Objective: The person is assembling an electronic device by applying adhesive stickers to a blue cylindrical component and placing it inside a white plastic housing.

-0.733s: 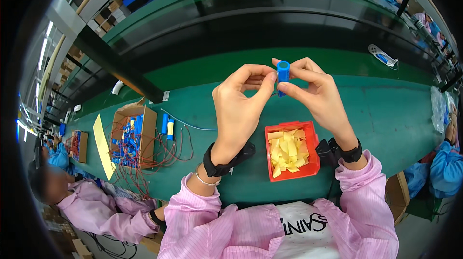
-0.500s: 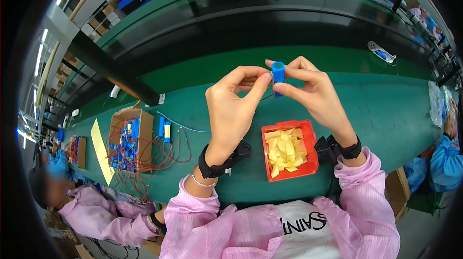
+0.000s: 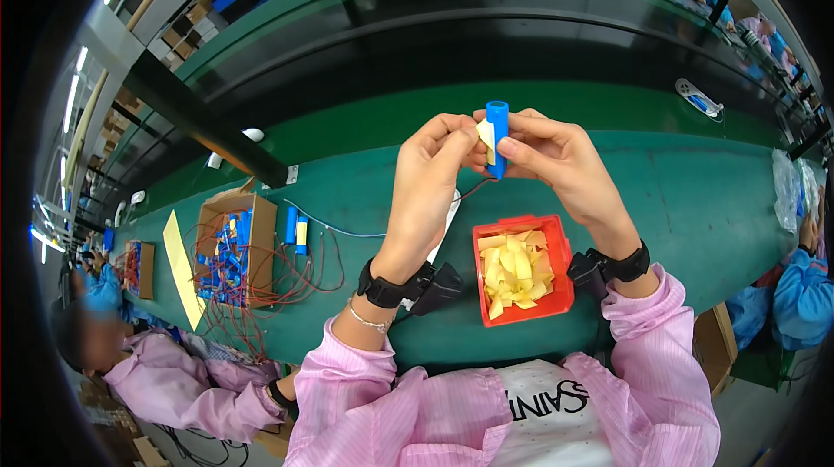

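We hold the blue tube nearly upright above the table, toward its far edge. Our right hand pinches it – likely to steady it – while our left hand pinches a yellow slip at its side. The red tray sits nearer the near edge, perhaps for easy reach.

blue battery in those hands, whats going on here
A person in a pink jacket holds a blue cylindrical battery in the grip of the right hand. The left hand pinches a yellow strip at the battery's side; whether it is stuck on cannot be told. A red bin of yellow pieces stands on the green bench, and a cardboard box of blue batteries sits to the left.
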{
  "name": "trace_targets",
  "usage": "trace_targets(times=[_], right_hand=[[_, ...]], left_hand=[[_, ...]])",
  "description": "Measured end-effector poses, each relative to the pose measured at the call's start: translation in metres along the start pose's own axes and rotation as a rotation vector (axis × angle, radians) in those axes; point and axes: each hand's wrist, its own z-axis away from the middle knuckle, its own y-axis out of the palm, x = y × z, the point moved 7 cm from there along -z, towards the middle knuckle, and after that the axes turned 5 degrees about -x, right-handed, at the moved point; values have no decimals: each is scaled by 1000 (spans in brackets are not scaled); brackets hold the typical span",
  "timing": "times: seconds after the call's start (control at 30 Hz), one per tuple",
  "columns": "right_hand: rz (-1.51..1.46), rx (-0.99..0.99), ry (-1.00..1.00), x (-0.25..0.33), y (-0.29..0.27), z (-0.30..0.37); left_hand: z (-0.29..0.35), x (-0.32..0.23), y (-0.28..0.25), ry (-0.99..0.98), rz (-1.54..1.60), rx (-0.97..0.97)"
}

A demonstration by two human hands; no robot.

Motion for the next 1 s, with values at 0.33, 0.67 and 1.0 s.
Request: trace_targets(times=[0.33, 0.67, 1.0], right_hand=[[40, -101, -52, 6, -4, 5], [16, -60, -85, 17, -11, 7], [-333, 90, 177, 3, -29, 3]], left_hand=[[3, -12, 5, 69, -82, 108], [10, -17, 13, 11, -51, 204], [12, -24, 11, 18, 61, 188]])
